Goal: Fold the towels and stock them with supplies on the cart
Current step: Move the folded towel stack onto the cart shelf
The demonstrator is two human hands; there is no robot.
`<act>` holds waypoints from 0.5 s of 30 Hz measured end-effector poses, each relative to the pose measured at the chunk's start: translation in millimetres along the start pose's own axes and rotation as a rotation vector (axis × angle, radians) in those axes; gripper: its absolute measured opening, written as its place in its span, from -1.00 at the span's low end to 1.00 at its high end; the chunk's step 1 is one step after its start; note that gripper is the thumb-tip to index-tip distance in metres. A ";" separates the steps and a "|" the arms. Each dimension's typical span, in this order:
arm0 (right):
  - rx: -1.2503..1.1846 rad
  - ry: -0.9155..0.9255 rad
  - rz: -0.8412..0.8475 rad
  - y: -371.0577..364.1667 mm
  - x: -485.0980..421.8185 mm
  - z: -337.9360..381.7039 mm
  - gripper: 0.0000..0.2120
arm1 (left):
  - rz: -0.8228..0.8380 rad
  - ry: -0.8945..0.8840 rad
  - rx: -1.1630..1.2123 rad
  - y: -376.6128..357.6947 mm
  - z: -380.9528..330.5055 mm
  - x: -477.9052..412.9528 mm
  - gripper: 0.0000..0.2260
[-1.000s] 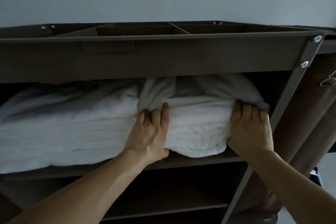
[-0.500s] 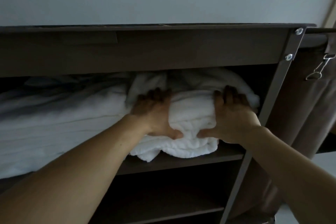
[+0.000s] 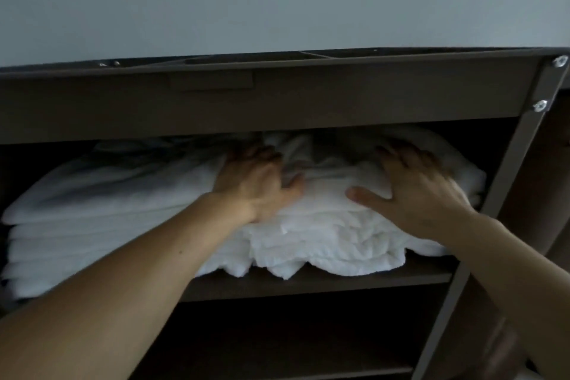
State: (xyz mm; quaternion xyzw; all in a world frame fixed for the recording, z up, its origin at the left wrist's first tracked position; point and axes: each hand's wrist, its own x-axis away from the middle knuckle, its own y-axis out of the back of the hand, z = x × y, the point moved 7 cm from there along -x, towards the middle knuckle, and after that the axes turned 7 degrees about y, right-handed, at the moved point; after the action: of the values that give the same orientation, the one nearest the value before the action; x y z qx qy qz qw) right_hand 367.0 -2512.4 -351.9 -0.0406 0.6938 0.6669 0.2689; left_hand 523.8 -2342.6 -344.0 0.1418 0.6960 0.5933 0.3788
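My left hand (image 3: 256, 182) and right hand (image 3: 422, 191) lie flat, fingers spread, pressing the towel pile (image 3: 324, 241) on the cart's upper shelf (image 3: 339, 282). Its rumpled front edge sits at the lip, so I judge that pulling out carelessly could drag it off.

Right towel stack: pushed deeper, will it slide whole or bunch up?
The stack is probably floppy: its front edge is rumpled and overhangs the shelf. It will likely bunch, not slide whole: cloth creases between the left hand and right hand.
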 end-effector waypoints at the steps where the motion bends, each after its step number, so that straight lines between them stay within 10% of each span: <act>1: 0.025 0.099 0.014 -3.3 -5.9 22.5 0.12 | 0.009 0.035 -0.036 4.3 17.4 2.4 -0.22; 8: 0.219 0.479 0.034 -67.1 6.7 148.6 0.37 | 0.118 -0.105 -0.026 -21.3 51.6 44.9 0.19; 15: 0.309 0.628 -0.041 -69.6 11.7 151.5 0.12 | -0.071 -0.322 -0.360 -35.8 65.5 86.3 0.34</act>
State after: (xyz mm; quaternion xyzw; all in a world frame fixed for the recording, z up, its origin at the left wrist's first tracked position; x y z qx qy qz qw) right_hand 434.3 -2372.8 -414.7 -0.2166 0.8344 0.5035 0.0586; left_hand 520.4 -2248.8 -409.0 0.1403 0.5142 0.6637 0.5248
